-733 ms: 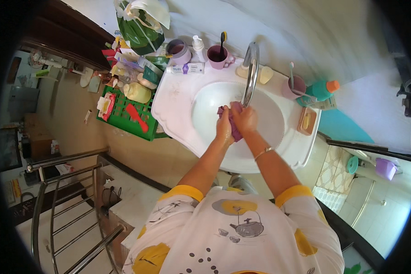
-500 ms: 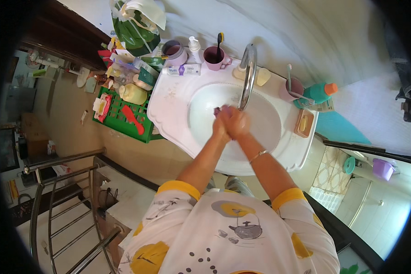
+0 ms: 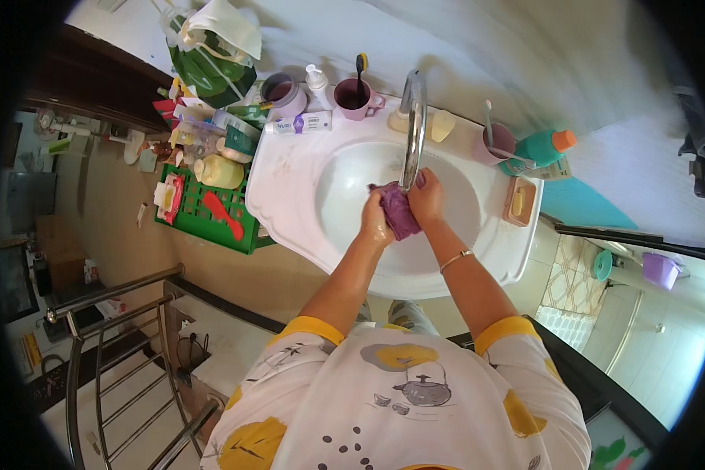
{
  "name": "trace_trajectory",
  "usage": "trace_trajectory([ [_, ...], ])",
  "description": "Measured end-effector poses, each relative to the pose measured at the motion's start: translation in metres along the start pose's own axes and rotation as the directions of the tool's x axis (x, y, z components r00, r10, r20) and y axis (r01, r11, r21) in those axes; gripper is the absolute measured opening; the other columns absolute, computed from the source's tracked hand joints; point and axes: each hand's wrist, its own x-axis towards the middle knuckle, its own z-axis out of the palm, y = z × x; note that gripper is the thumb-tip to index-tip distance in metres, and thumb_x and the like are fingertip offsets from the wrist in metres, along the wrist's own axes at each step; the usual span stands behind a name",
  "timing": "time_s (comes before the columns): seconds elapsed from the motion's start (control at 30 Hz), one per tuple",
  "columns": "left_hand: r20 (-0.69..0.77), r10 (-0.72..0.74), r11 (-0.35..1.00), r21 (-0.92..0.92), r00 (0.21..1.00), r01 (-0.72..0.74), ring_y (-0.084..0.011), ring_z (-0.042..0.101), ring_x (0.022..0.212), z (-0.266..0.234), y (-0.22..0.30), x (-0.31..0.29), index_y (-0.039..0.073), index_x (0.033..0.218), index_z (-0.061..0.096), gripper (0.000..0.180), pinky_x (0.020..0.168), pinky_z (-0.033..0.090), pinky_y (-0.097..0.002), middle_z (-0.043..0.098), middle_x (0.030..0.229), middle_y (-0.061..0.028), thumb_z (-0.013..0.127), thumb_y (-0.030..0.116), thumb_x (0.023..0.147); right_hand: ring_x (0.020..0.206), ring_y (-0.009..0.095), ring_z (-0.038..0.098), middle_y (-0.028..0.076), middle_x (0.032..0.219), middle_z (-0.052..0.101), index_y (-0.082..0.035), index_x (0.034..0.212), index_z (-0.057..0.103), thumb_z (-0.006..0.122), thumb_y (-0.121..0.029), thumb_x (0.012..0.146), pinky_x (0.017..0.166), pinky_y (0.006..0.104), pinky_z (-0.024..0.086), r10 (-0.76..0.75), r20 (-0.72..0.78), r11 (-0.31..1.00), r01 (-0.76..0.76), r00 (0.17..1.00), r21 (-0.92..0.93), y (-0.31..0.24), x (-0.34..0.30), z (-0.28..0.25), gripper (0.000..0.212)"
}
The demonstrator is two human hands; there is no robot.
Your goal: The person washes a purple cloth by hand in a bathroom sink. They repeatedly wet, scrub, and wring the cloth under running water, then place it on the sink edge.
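Since the earlier frames I see both hands have come up toward the top of the basin, and the purple cloth [image 3: 398, 211], which sat bunched lower in the bowl, is now right under the spout of the tap [image 3: 412, 125]. The head has dipped closer too, so the sink [image 3: 290, 168] fills more of the view.

The cloth is a small, dark purple wad, wet-looking and crumpled, pressed between the two hands over the middle of the white bowl. The left hand [image 3: 376, 223] curls against its left side, fingers clenched onto the fabric. The right hand [image 3: 428, 197] wraps its upper right part, fingers closed around it and thumb on top, just touching the line of the spout. A thin bangle [image 3: 456, 260] sits on the right wrist.

Going left to right around the rim: a green crate [image 3: 211, 227] of bottles hangs off the left edge of the sink, with a green bag [image 3: 207, 66] and a white mask above it. On the back ledge stand a lilac cup [image 3: 283, 94], a tube of toothpaste [image 3: 299, 123], a white pump bottle [image 3: 318, 82] and a plum mug [image 3: 356, 97] with a toothbrush. Right of the tap lie a bar of soap [image 3: 442, 124], a pink cup [image 3: 500, 141], a teal bottle [image 3: 542, 147] with an orange cap, and a soap dish [image 3: 518, 202] near the right edge.

Open room is the bare bowl left and below the hands; the spout crowds them from above, and a metal railing [image 3: 110, 337] stands well apart at lower left.
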Motion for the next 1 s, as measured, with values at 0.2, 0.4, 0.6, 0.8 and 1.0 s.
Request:
trace_trajectory([
  [0.2, -0.154, 0.356, 0.934, 0.091, 0.922, -0.345, -0.0193, 0.056, 0.089, -0.036, 0.0, 0.035, 0.011, 0.099, 0.048, 0.016, 0.079, 0.05, -0.0396, 0.054, 0.09, -0.0111, 0.042, 0.024, 0.092, 0.074, 0.036, 0.059, 0.019, 0.082, 0.058, -0.003, 0.092, 0.062, 0.062, -0.017, 0.078, 0.067, 0.0391, 0.048, -0.607, -0.031, 0.765, 0.594, 0.794, 0.25, -0.02, -0.07, 0.01, 0.02],
  [0.4, -0.189, 0.141, 0.958, 0.273, 0.972, -0.086, -0.017, 0.055, 0.072, -0.008, -0.014, 0.016, 0.008, 0.085, 0.053, 0.036, 0.066, 0.048, -0.0331, 0.056, 0.08, -0.0034, 0.042, 0.042, 0.092, 0.065, 0.036, 0.058, 0.018, 0.07, 0.059, -0.005, 0.068, 0.062, 0.064, -0.026, 0.075, 0.057, 0.0422, 0.046, -0.026, 0.049, 0.999, 0.024, 0.998, 0.035, 0.025, -0.015, 0.027, 0.022],
  [0.6, 0.076, 0.036, 0.96, 0.274, 0.996, -0.056, -0.0184, 0.055, 0.076, -0.071, 0.007, 0.026, 0.008, 0.098, 0.054, 0.031, 0.067, 0.047, -0.0321, 0.056, 0.083, -0.0046, 0.041, 0.035, 0.093, 0.063, 0.038, 0.057, 0.018, 0.068, 0.057, -0.006, 0.07, 0.055, 0.064, -0.02, 0.071, 0.056, 0.0447, 0.047, -0.443, 0.029, 0.896, 0.443, 0.896, 0.016, 0.014, -0.069, 0.042, 0.016],
  [0.8, -0.143, -0.092, 0.974, 0.192, 0.985, 0.119, -0.0282, 0.057, 0.094, -0.007, -0.007, 0.013, 0.006, 0.097, 0.053, 0.027, 0.083, 0.048, -0.0445, 0.059, 0.102, -0.0119, 0.036, 0.026, 0.091, 0.082, 0.036, 0.06, 0.02, 0.087, 0.063, -0.004, 0.107, 0.056, 0.06, -0.031, 0.08, 0.075, 0.0421, 0.048, 0.163, -0.032, 0.976, -0.156, 0.986, 0.153, 0.081, 0.006, 0.05, 0.039],
  [1.0, 0.019, -0.05, 0.99, 0.135, 0.999, 0.047, -0.0255, 0.058, 0.092, 0.002, 0.029, 0.006, 0.0, 0.102, 0.052, 0.024, 0.087, 0.046, -0.0407, 0.058, 0.099, -0.012, 0.045, 0.02, 0.09, 0.088, 0.029, 0.059, 0.018, 0.086, 0.063, -0.004, 0.114, 0.056, 0.064, -0.035, 0.078, 0.081, 0.0343, 0.045, 0.136, 0.298, 0.896, -0.246, 0.945, 0.371, 0.064, -0.019, 0.006, 0.048],
])
